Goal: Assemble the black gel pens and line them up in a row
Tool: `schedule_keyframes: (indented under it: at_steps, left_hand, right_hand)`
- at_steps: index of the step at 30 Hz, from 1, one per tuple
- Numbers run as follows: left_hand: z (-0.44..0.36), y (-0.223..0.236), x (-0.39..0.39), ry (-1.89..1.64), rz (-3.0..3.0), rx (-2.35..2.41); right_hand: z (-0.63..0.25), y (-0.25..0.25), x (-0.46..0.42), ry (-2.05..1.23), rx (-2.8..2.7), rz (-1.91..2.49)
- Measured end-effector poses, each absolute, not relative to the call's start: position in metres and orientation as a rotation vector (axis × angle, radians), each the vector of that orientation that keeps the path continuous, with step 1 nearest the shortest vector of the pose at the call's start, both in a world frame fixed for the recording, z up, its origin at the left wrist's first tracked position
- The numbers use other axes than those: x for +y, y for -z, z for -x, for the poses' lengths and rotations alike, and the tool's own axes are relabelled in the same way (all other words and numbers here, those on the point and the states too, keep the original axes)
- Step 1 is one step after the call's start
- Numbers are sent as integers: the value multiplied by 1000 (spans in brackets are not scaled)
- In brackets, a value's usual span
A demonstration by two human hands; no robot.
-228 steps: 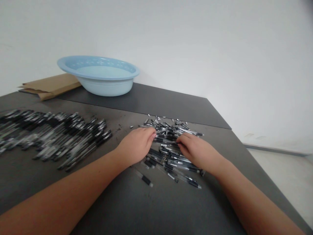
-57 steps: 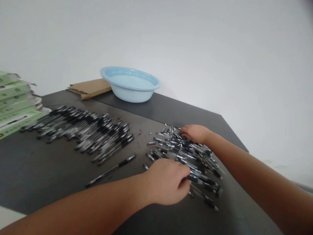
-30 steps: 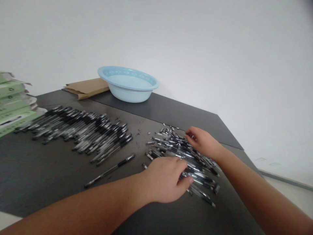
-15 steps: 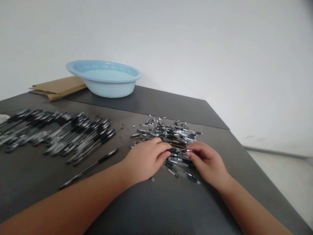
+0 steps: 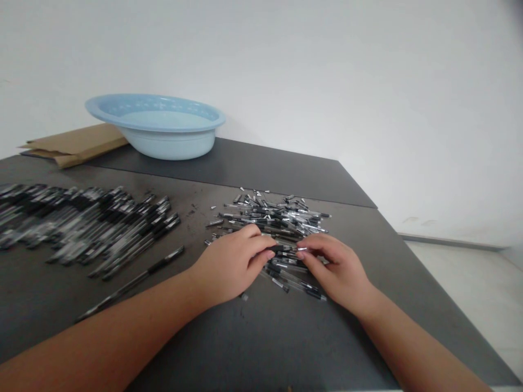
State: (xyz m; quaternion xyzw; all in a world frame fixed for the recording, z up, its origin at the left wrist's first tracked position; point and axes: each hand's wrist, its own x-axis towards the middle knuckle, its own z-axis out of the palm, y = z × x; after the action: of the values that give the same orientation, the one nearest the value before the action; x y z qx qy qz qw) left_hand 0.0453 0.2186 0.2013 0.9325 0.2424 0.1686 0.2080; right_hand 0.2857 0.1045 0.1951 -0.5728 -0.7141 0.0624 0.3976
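Head view: left hand (image 5: 231,264) is pinching a pen (image 5: 279,248) over the pile (image 5: 272,219), its long axis running nine-to-three o'clock; right hand (image 5: 341,269), earlier apart, is now pinching a silver tip (image 5: 302,249) at its three-o'clock end.

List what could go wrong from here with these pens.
The right hand pinches a small silvery bit by its fingertips; it could slip and get lost in the pile of pens and parts around it.

The left hand holds a dark pen low over that pile, so it may disturb others.

The lone pen lies close beside the left forearm, which might nudge it.
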Motion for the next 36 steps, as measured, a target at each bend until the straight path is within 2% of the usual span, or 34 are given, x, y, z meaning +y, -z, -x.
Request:
schedule_keyframes:
  at_steps: [11, 18, 24, 30, 36]
  left_hand:
    - [-45, -200, 219, -383, -2648, 612]
    - [-46, -202, 220, -337, -2740, 551]
    - [-44, -203, 217, -371, -2699, 590]
    - [-42, -206, 216, -400, -2706, 577]
    - [-43, -205, 218, -374, -2673, 584]
  right_hand:
    - [-276, -188, 107, -249, -1835, 1438]
    - [-270, -188, 106, -308, -1929, 1605]
    - [-272, -190, 103, -188, -1958, 1484]
    - [-273, -195, 100, -148, -2007, 1564]
    - [-281, -200, 99, -54, -2100, 1344]
